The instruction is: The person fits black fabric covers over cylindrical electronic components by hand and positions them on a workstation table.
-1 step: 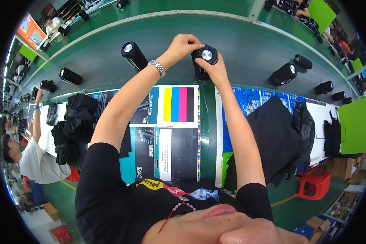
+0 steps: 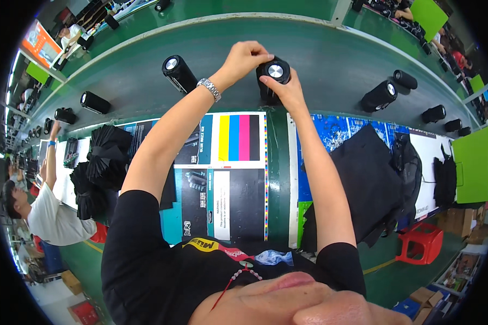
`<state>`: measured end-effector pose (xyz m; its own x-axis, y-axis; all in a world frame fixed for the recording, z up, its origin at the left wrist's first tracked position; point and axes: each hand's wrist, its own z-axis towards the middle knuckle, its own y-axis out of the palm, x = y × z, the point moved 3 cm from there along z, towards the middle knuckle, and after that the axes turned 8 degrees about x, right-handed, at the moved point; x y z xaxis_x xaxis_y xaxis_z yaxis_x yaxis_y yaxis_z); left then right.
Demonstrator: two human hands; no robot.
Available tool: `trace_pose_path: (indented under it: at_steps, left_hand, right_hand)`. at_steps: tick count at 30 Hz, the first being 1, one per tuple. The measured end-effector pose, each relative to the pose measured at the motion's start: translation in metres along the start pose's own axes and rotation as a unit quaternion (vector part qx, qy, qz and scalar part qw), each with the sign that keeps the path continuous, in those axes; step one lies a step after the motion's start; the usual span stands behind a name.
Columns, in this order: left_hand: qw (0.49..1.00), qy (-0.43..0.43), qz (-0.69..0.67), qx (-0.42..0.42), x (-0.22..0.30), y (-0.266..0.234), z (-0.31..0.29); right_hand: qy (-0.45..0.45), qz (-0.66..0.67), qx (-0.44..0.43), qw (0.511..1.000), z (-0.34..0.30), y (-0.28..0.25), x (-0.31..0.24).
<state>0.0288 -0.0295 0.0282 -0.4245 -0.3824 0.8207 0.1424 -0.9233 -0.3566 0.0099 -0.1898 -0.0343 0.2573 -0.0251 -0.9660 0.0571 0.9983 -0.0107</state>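
Note:
A black cylindrical speaker (image 2: 268,89) with a round silver disc on its end stands on the dark conveyor in front of me. My right hand (image 2: 288,92) is closed round its right side, the thumb lying across the near rim. At the upper left of the same rim is my left hand (image 2: 248,58), its fingers pinched together. Whatever is between those fingertips, if anything, is too small to make out. Another black speaker (image 2: 179,73) with a silver end leans to the left of my left wrist.
Along the conveyor (image 2: 222,35) are more black speakers (image 2: 379,96) to both sides. Printed sheets (image 2: 222,200) cover the near bench, with bundled black cloth pieces (image 2: 107,149) at left and a black cloth stack (image 2: 366,179) at right. A co-worker (image 2: 54,211) sits at far left; a red stool (image 2: 420,244) stands at right.
My left fingertips have shifted slightly away from me along the speaker's rim. The speaker and my right hand stay in place.

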Motion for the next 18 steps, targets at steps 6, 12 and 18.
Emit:
trace_pose_path:
  at_steps: [6,12,18]
  left_hand:
    - [0.978,0.176,0.105,0.03,0.059,0.017,-0.025]
    - [0.975,0.197,0.098,-0.023,0.055,0.011,-0.038]
    - [0.992,0.094,-0.051,0.071,0.042,0.005,-0.025]
  right_hand:
    - [0.036,-0.049,-0.024,0.998,0.012,-0.019,0.006]
    - [0.03,-0.039,-0.058,0.997,0.014,-0.021,0.004]
    - [0.079,0.134,-0.11,0.982,0.007,-0.07,0.006]
